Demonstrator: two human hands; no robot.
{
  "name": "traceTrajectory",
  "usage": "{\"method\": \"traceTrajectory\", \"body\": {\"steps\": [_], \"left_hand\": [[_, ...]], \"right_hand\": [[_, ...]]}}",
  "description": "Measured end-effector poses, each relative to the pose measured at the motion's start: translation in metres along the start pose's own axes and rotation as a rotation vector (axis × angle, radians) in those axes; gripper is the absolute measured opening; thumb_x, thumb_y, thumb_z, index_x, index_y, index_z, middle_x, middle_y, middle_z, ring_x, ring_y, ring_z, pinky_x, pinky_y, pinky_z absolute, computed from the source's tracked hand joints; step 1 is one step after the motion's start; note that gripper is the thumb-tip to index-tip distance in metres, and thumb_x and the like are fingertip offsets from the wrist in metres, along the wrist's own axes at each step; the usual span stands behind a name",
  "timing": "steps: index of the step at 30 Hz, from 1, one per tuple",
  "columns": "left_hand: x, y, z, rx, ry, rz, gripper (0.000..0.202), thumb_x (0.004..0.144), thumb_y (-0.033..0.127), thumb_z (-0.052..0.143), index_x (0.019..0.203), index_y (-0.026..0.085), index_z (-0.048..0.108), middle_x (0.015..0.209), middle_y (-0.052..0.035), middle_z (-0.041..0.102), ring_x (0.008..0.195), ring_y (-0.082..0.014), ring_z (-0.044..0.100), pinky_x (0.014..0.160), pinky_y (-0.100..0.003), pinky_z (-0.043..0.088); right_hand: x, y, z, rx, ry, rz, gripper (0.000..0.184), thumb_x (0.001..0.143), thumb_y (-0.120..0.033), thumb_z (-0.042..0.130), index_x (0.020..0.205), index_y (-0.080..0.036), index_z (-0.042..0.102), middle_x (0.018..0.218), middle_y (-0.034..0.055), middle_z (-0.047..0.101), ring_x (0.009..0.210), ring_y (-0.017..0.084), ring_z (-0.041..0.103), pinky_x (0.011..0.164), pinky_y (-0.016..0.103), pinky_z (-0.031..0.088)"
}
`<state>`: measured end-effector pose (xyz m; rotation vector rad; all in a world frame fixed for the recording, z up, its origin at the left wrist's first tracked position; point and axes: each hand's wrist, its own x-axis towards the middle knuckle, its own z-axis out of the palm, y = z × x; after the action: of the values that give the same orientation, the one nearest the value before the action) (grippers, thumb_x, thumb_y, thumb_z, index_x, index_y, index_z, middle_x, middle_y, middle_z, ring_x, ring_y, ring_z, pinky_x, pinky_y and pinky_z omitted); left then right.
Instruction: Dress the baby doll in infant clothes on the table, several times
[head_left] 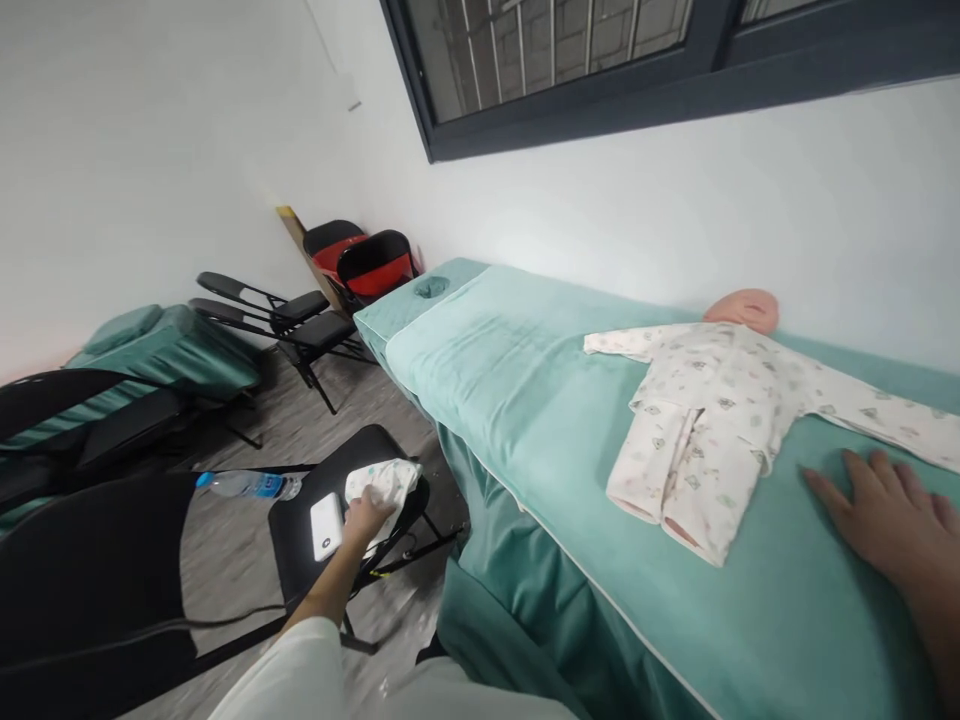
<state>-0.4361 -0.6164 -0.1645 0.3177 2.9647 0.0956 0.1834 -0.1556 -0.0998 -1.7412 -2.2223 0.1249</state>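
Observation:
On a black folding chair (292,515) to my left, my left hand (366,517) has its fingers closed on a crumpled white cloth with a small print (397,482). Beside it on the seat lies a white phone-like device with a dark round spot (326,527). My right hand (881,510) rests on the green padded bed (540,440), fingers spread and holding nothing. Near that hand lies a white patterned baby outfit (712,400), sleeves stretched out to both sides. A pinkish doll's head (744,310) shows at its collar, against the wall side.
A plastic water bottle (247,485) with a blue cap lies left of the device. More folding chairs (315,330) and a second green bed (172,345) stand farther left. A dark-framed window (570,100) is above the bed. A cable (210,622) crosses at lower left.

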Motion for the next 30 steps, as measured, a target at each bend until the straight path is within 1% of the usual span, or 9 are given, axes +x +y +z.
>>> {"method": "traceTrajectory", "body": {"steps": [5, 9, 13, 16, 18, 20, 23, 27, 30], "left_hand": [[-0.007, 0.016, 0.014, -0.023, -0.043, 0.120, 0.046, 0.084, 0.034, 0.054, 0.128, 0.019, 0.058, 0.136, -0.0216, 0.061, 0.125, -0.0390, 0.063, 0.099, -0.051, 0.051], [-0.008, 0.046, -0.010, -0.277, 0.212, 0.232, 0.035, 0.082, 0.036, 0.056, 0.116, 0.029, 0.058, 0.127, -0.0081, 0.064, 0.124, -0.0337, 0.062, 0.103, -0.049, 0.052], [-0.042, 0.112, -0.059, -0.563, 0.444, 0.402, 0.036, 0.081, 0.039, 0.058, 0.113, 0.024, 0.056, 0.112, -0.0069, 0.064, 0.110, -0.0281, 0.064, 0.101, -0.043, 0.054], [-0.097, 0.181, -0.101, -0.768, 0.494, 0.583, 0.033, 0.077, 0.031, 0.060, 0.109, 0.023, 0.056, 0.107, -0.0052, 0.064, 0.106, -0.0255, 0.063, 0.098, -0.041, 0.056], [-0.142, 0.228, -0.124, -0.932, 0.369, 0.763, 0.033, 0.077, 0.029, 0.061, 0.109, 0.023, 0.058, 0.107, -0.0048, 0.065, 0.106, -0.0240, 0.064, 0.097, -0.038, 0.055], [-0.186, 0.270, -0.138, -1.073, 0.146, 0.987, 0.035, 0.080, 0.032, 0.062, 0.113, 0.024, 0.062, 0.112, -0.0047, 0.066, 0.108, -0.0240, 0.065, 0.097, -0.037, 0.055], [-0.235, 0.319, -0.145, -1.305, -0.150, 1.318, 0.038, 0.082, 0.042, 0.066, 0.115, 0.024, 0.069, 0.118, -0.0051, 0.068, 0.112, -0.0269, 0.066, 0.100, -0.042, 0.054], [-0.265, 0.363, -0.142, -1.510, -0.486, 1.358, 0.033, 0.085, 0.040, 0.067, 0.113, 0.024, 0.073, 0.122, -0.0045, 0.071, 0.118, -0.0288, 0.065, 0.108, -0.045, 0.050], [-0.270, 0.366, -0.154, -1.459, -0.696, 1.392, 0.042, 0.084, 0.038, 0.072, 0.125, 0.028, 0.068, 0.137, -0.0046, 0.066, 0.129, -0.0304, 0.061, 0.109, -0.045, 0.051]], "right_hand": [[-0.008, -0.010, -0.012, 0.046, -0.102, 0.020, 0.084, 0.086, -0.069, 0.035, 0.151, -0.018, 0.047, 0.164, 0.0199, 0.038, 0.154, 0.040, 0.031, 0.124, 0.061, 0.024], [-0.025, -0.024, -0.041, 0.217, -0.108, 0.026, 0.090, 0.087, -0.063, 0.046, 0.158, -0.008, 0.034, 0.164, 0.0233, 0.036, 0.153, 0.036, 0.036, 0.125, 0.048, 0.031], [-0.045, -0.071, -0.078, 0.310, 0.078, -0.033, 0.096, 0.086, -0.064, 0.058, 0.162, -0.013, 0.028, 0.165, 0.0217, 0.035, 0.153, 0.038, 0.034, 0.126, 0.053, 0.031], [-0.060, -0.129, -0.101, 0.530, 0.098, -0.325, 0.099, 0.084, -0.055, 0.072, 0.164, -0.030, 0.020, 0.169, 0.0114, 0.030, 0.154, 0.032, 0.034, 0.123, 0.053, 0.037], [-0.068, -0.170, -0.112, 0.745, -0.025, -0.484, 0.105, 0.085, -0.050, 0.076, 0.164, -0.039, 0.008, 0.172, 0.0074, 0.019, 0.156, 0.031, 0.031, 0.120, 0.054, 0.042], [-0.073, -0.204, -0.118, 0.905, -0.121, -0.598, 0.120, 0.078, -0.057, 0.081, 0.163, -0.042, -0.002, 0.173, 0.0074, 0.013, 0.154, 0.034, 0.033, 0.117, 0.060, 0.044], [-0.074, -0.231, -0.118, 1.005, -0.066, -0.611, 0.121, 0.067, -0.058, 0.089, 0.162, -0.035, 0.018, 0.168, 0.0107, 0.028, 0.152, 0.036, 0.036, 0.124, 0.057, 0.035], [-0.068, -0.221, -0.117, 1.040, 0.150, -0.481, 0.091, 0.067, -0.058, 0.088, 0.144, -0.031, 0.048, 0.147, 0.0092, 0.056, 0.138, 0.034, 0.053, 0.120, 0.052, 0.042], [-0.064, -0.188, -0.127, 0.977, 0.290, -0.373, 0.081, 0.066, -0.058, 0.088, 0.134, -0.027, 0.056, 0.136, 0.0111, 0.063, 0.128, 0.035, 0.059, 0.113, 0.053, 0.046]]}}
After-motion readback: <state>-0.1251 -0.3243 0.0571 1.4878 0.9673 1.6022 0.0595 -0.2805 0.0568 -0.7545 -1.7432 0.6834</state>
